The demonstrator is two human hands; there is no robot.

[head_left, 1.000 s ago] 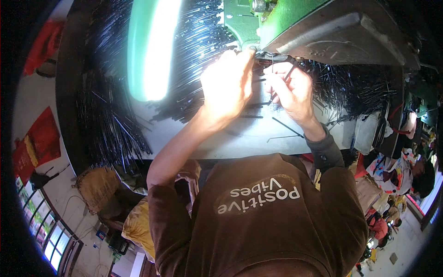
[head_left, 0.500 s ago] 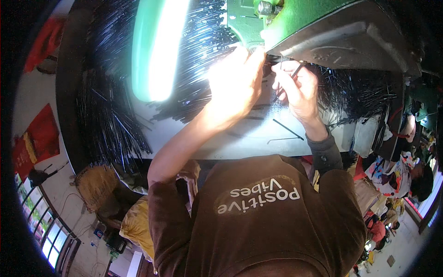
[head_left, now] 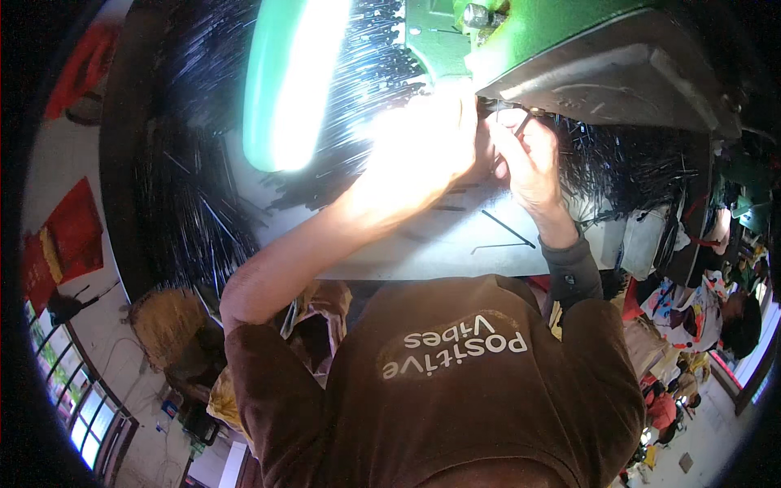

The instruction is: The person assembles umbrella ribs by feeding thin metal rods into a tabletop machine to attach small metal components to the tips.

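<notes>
My right hand point(head_left: 530, 159) is closed, its fingers bent round a thin black rod point(head_left: 523, 124) just under the dark metal cover of a green machine point(head_left: 439, 37). My left hand point(head_left: 427, 142) is beside it, at the machine's lower edge, with curled fingers. Lamp glare washes out that hand, and what its fingertips hold is hidden. The two hands nearly touch. On the pale tabletop point(head_left: 423, 256) in front of them lie two loose rods point(head_left: 508, 228), one black and one lighter with a bent end.
A bright tube lamp point(head_left: 281, 89) in a green housing hangs left of the machine. Heaps of thin black rods point(head_left: 191, 203) cover the table's left and back, with another pile point(head_left: 626, 163) at the right. Farther right are other people and coloured cloth point(head_left: 691, 309).
My left hand has shifted slightly right, closer to my right hand, and its elbow has swung outward to the left. My right hand stays almost in place with the rod.
</notes>
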